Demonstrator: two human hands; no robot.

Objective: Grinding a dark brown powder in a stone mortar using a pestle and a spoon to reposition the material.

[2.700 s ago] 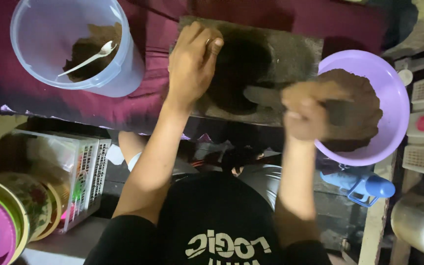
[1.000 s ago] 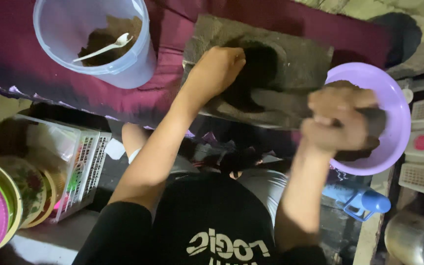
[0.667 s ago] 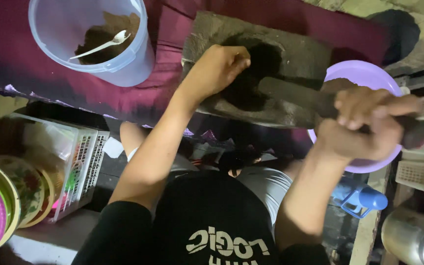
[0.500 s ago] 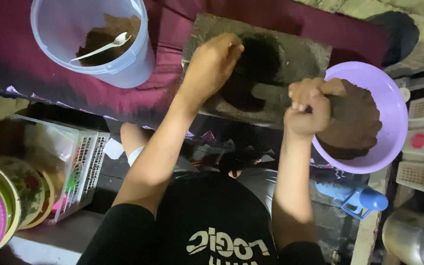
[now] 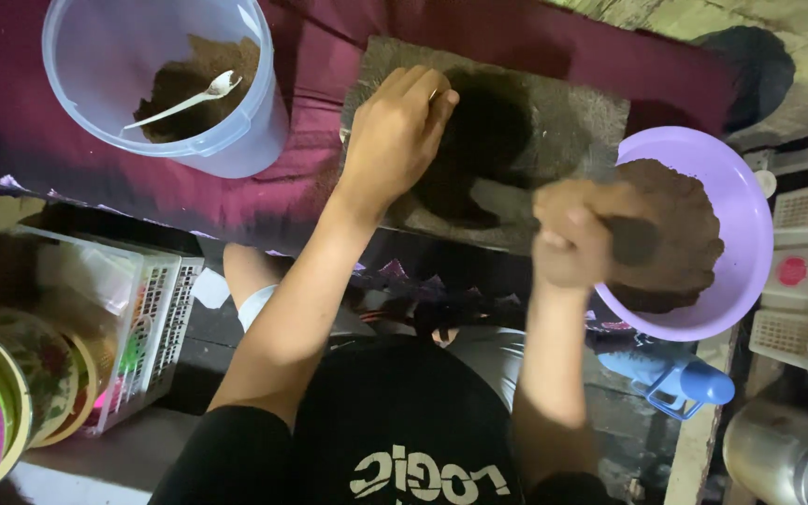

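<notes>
I am gripping a stone pestle (image 5: 507,199) in my right hand (image 5: 572,238), fist fully closed around its handle end, knuckles up, forearm running straight up from my body. The pestle is lying nearly flat, its pale far end pointing into the dark hollow of the stone grinding slab (image 5: 568,122), my fist sitting at the slab's near right corner and just overlapping the rim of the lilac bowl (image 5: 745,234). The hand is blurred, so finger detail is unclear.

My left hand (image 5: 395,140) is resting on the slab's left part, palm down, fingers curled loosely and tips reaching the edge of the dark ground paste (image 5: 483,140) in the hollow. It is not closed on anything I can make out; whether it is pinching paste, I cannot tell. Left arm is stretching diagonally from my shoulder, elbow bent slightly.

The slab is sitting on a maroon cloth (image 5: 310,159), between two containers. The lilac bowl on the right is holding a heap of brown ground powder (image 5: 680,234). A translucent white bucket (image 5: 245,122) on the left, well apart from the slab, is holding more brown powder on its bottom with a white plastic spoon (image 5: 184,101) lying across it.

Lower left: white plastic basket (image 5: 156,327) and stacked colourful plates (image 5: 11,383). Lower right: blue plastic object (image 5: 685,379) just below the bowl.
</notes>
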